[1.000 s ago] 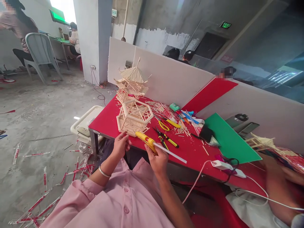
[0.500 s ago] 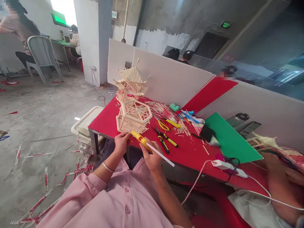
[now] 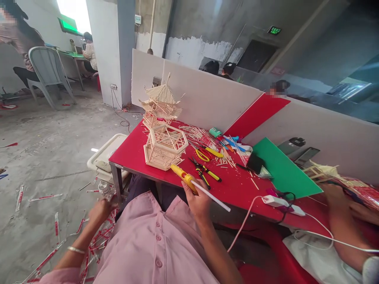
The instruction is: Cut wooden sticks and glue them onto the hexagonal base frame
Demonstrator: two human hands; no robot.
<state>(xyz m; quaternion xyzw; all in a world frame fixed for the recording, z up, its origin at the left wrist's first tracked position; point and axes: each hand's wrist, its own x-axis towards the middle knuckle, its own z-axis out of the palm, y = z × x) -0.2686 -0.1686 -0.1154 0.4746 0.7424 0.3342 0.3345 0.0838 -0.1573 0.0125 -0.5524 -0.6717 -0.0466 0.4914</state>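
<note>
My right hand (image 3: pixel 197 197) is wrapped round a yellow hot glue gun (image 3: pixel 183 176), with a long whitish glue stick (image 3: pixel 211 195) coming out of its back end. The gun's nozzle points up and left, towards the near edge of the table. Out to the left, low beside my lap, my left hand (image 3: pixel 102 212) is above the littered floor; its fingers are blurred and partly hidden. A hexagonal frame of thin wooden sticks (image 3: pixel 166 148) stands on the red table (image 3: pixel 174 179) just beyond the gun. Behind it rises a tiered pagoda model of sticks (image 3: pixel 161 98).
Black-and-yellow pliers (image 3: pixel 205 172), yellow-handled scissors (image 3: pixel 203 155) and loose sticks (image 3: pixel 197 136) lie on the table. A green board (image 3: pixel 284 169) and a white power strip (image 3: pixel 280 202) are to the right, near another person's arm (image 3: pixel 340 213). A cream plastic stool (image 3: pixel 102 154) stands left, with wrappers (image 3: pixel 51 254) on the floor.
My left hand has left the front of the glue gun and swung down to the left. The right hand, with the gun, has shifted slightly right and down.
</note>
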